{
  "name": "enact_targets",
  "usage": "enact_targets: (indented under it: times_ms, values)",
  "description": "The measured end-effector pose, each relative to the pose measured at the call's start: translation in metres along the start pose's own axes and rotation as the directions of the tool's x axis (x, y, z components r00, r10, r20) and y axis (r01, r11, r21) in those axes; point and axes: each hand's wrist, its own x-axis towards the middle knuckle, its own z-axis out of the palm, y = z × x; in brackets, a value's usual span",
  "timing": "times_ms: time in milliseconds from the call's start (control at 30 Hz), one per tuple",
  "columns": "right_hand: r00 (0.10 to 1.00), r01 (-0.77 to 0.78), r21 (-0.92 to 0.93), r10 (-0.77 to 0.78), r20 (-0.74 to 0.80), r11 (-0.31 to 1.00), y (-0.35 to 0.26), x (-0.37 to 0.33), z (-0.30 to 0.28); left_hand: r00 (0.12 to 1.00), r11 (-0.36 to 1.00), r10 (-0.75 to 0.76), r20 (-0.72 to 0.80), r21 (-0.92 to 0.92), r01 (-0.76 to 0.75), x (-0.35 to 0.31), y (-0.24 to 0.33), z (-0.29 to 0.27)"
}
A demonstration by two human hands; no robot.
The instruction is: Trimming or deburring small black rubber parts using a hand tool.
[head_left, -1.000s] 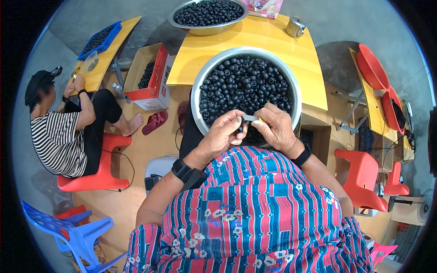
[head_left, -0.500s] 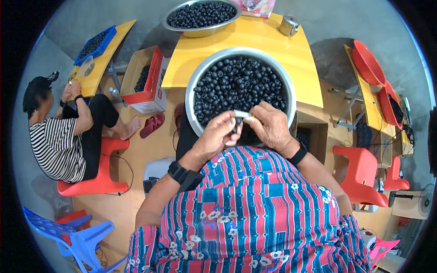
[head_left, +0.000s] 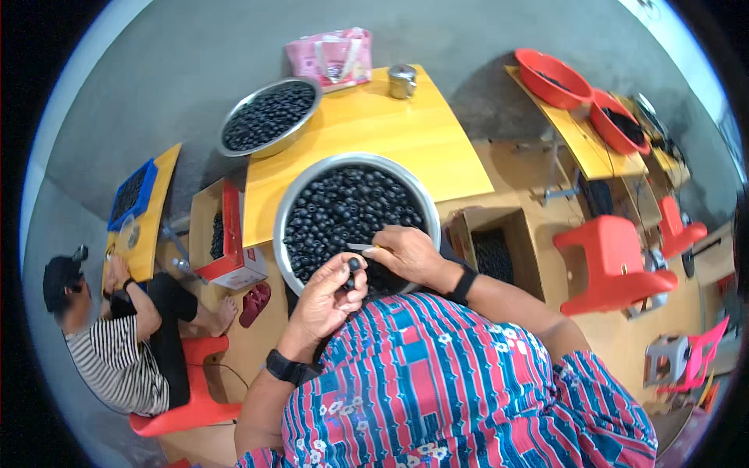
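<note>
My left hand [head_left: 329,295] is closed, pinching a small black round fruit [head_left: 354,264] between thumb and fingers. Another dark piece shows lower down against its curled fingers. In my right hand [head_left: 411,256] is a small knife [head_left: 361,247], gripped near its yellowish handle, with the pale blade pointing left just above the fruit. Both hands are over the near part of a wide metal basin [head_left: 282,222]. Many similar black round fruits [head_left: 343,204] fill this basin, some with a pale ring or hollow at one end.
On the yellow table [head_left: 390,125] stand a second metal basin [head_left: 314,109] of dark fruits, a pink bag [head_left: 331,58] and a metal cup [head_left: 402,81]. Cardboard boxes [head_left: 524,246] flank the table. Another person [head_left: 125,335] sits at left; red stools [head_left: 612,269] stand at right.
The view has swung, so the table and basin appear lower and further left. My left hand has turned, showing the fruit more plainly, and the knife blade now sits above it.
</note>
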Motion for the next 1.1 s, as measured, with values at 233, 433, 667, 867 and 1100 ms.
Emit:
enact_targets:
  times_ms: [233, 433, 667, 867, 1100]
  values:
    - [1.000, 0.021, 0.053, -0.020, -0.021, 0.998, 0.007, -0.005, 0.002, 0.964, 0.949, -0.258, -0.068, 0.168, 0.266, 0.024, 0.021, 0.038]
    - [0.954, 0.193, 0.529, -0.031, -0.299, 0.826, 0.000, -0.014, 0.008, 0.909, 0.858, -0.407, -0.092, 0.302, 0.415, 0.068, 0.028, 0.071]
    - [0.975, 0.125, 0.333, -0.055, -0.213, 0.934, 0.004, -0.011, 0.002, 0.852, 0.791, -0.519, 0.065, 0.414, 0.450, 0.151, -0.008, 0.109]
    - [0.975, 0.122, 0.270, -0.064, -0.213, 0.955, 0.006, -0.009, -0.005, 0.866, 0.819, -0.494, 0.081, 0.377, 0.432, 0.210, -0.049, 0.154]
    - [0.979, 0.125, 0.232, -0.083, -0.185, 0.965, 0.001, -0.002, 0.002, 0.946, 0.864, -0.325, 0.014, 0.411, 0.291, 0.184, -0.034, 0.130]
